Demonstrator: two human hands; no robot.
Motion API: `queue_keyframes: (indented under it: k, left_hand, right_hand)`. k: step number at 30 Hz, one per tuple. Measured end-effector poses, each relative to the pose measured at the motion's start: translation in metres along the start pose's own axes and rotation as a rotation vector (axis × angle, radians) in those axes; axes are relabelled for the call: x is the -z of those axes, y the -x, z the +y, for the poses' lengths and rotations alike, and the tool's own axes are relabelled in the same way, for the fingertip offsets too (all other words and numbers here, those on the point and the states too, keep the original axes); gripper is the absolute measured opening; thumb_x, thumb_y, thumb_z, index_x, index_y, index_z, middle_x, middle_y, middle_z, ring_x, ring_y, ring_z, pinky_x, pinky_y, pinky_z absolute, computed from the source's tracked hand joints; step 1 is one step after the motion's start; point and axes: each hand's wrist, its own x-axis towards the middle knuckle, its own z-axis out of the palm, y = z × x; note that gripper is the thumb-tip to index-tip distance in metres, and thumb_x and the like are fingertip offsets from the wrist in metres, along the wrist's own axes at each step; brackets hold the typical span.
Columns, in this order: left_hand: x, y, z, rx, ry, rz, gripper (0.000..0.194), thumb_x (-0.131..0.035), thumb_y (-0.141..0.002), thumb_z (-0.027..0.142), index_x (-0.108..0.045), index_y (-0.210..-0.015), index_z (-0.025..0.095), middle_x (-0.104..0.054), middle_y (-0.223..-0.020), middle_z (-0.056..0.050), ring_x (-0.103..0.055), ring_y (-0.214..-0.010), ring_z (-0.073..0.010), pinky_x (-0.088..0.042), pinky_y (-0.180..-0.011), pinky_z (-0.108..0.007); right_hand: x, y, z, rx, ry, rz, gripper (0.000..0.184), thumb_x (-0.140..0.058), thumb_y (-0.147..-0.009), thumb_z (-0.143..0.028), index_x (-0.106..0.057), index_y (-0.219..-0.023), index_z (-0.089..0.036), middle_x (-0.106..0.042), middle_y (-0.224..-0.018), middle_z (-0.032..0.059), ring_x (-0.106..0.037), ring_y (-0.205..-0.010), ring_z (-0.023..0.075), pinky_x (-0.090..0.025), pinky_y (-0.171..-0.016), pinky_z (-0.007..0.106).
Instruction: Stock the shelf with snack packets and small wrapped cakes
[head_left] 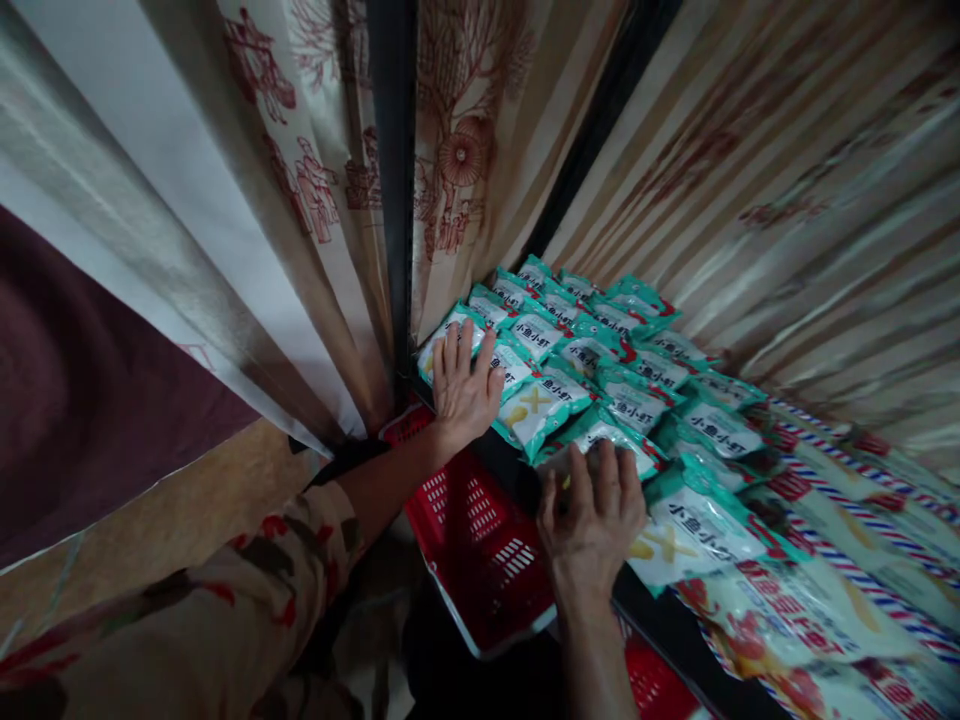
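Observation:
Rows of teal-and-white snack bags (534, 337) with dark lettering lie on a dark shelf (504, 452). My left hand (466, 388) rests on the bags at the left front corner, fingers stretched and slightly spread. Near the middle of the front row, my right hand (592, 510) lies over the lower edge of another teal bag (600, 440), its fingers bent but apart. Neither hand is wrapped round a bag. The palms and the undersides of the fingers are hidden from this angle.
Larger bags with red-and-blue striped edges (810, 610) lie to the right on the same shelf. Below its front edge stands a red plastic basket (480, 530). Pleated curtains with red drawings (457, 160) hang behind and to the left, beside a dark upright post (391, 180).

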Motion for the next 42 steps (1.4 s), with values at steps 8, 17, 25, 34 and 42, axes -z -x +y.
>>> queue_keyframes:
  k: [8,17,25,34,42]
  left_hand:
    - [0.009,-0.004,0.008,0.043,-0.008,0.016,0.051,-0.033,-0.091,0.038,-0.037,-0.137,0.017,-0.025,-0.150,-0.011,-0.013,-0.140,-0.0265,-0.015,-0.113,-0.048]
    - [0.000,-0.018,0.017,0.033,0.064,0.017,0.052,-0.034,-0.090,0.040,-0.037,-0.137,0.017,-0.026,-0.150,-0.010,-0.012,-0.140,-0.0260,-0.013,-0.114,-0.050]
    - [0.002,-0.019,0.010,0.023,0.049,-0.001,0.049,-0.034,-0.091,0.040,-0.040,-0.135,0.019,-0.027,-0.149,-0.009,-0.014,-0.140,-0.0256,-0.015,-0.113,-0.050]
    - [0.001,-0.022,0.014,0.041,0.089,0.027,0.051,-0.034,-0.090,0.041,-0.038,-0.136,0.017,-0.027,-0.149,-0.011,-0.014,-0.140,-0.0269,-0.015,-0.113,-0.052]
    - [-0.005,-0.024,0.019,0.055,0.100,0.007,0.049,-0.035,-0.089,0.041,-0.043,-0.132,0.019,-0.028,-0.149,-0.008,-0.012,-0.140,-0.0269,-0.013,-0.113,-0.053]
  right_hand:
    - [0.002,0.004,0.000,0.034,-0.012,0.006,0.050,-0.056,-0.083,-0.022,-0.044,-0.131,-0.020,-0.044,-0.137,0.0155,-0.036,-0.130,0.0350,-0.037,-0.098,0.055]
    - [0.007,0.001,0.009,0.063,-0.050,-0.055,0.051,-0.051,-0.084,-0.020,-0.040,-0.134,-0.020,-0.039,-0.142,0.0156,-0.032,-0.133,0.0337,-0.037,-0.098,0.054]
    - [-0.007,-0.017,-0.005,0.016,-0.012,-0.093,0.041,-0.049,-0.086,-0.024,-0.048,-0.127,-0.018,-0.042,-0.139,0.0159,-0.033,-0.132,0.0327,-0.034,-0.099,0.053]
    - [-0.009,-0.032,-0.013,0.034,-0.004,-0.095,0.044,-0.048,-0.086,-0.025,-0.046,-0.130,-0.019,-0.041,-0.140,0.0159,-0.031,-0.133,0.0323,-0.033,-0.100,0.053]
    - [-0.025,-0.049,-0.021,0.068,-0.009,-0.205,0.041,-0.046,-0.086,-0.022,-0.049,-0.126,-0.016,-0.045,-0.137,0.0156,-0.031,-0.134,0.0291,-0.030,-0.103,0.052]
